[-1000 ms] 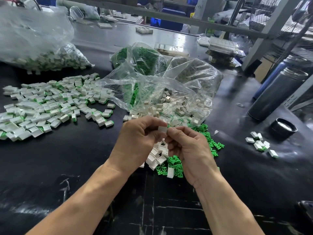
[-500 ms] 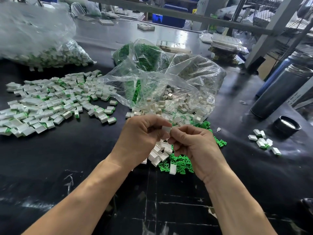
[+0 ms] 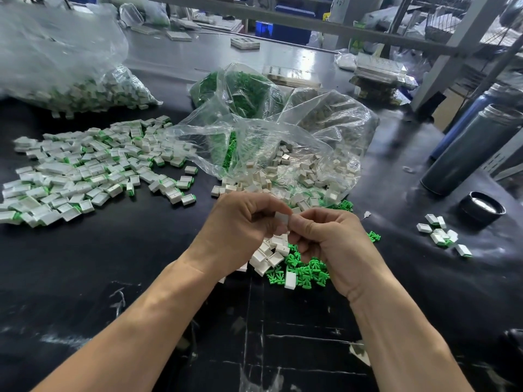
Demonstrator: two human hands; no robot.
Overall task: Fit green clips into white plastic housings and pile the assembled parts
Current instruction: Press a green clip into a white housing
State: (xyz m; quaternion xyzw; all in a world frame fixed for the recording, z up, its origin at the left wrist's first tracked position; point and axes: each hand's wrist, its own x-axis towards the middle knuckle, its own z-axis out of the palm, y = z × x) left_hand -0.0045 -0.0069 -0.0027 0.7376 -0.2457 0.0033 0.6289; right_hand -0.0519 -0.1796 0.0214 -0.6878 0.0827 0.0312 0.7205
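Hands together, low middle. Left hand (image 3: 240,230) and right hand (image 3: 331,244) both pinching one white housing (image 3: 282,219); clip inside, cannot tell. Loose green clips (image 3: 305,270) and bare white housings (image 3: 268,253) just under hands, waiting. Big pile of finished parts (image 3: 90,171) at left: lots done. Small bunch (image 3: 441,236) at right. Clear bag of housings (image 3: 297,154) and bag of clips (image 3: 240,91) behind, fairly full: lots left. Black tabletop (image 3: 141,250), scuffed. Dark bottle (image 3: 467,151), black lid (image 3: 482,207) at right. Grey frame and shelves far back.
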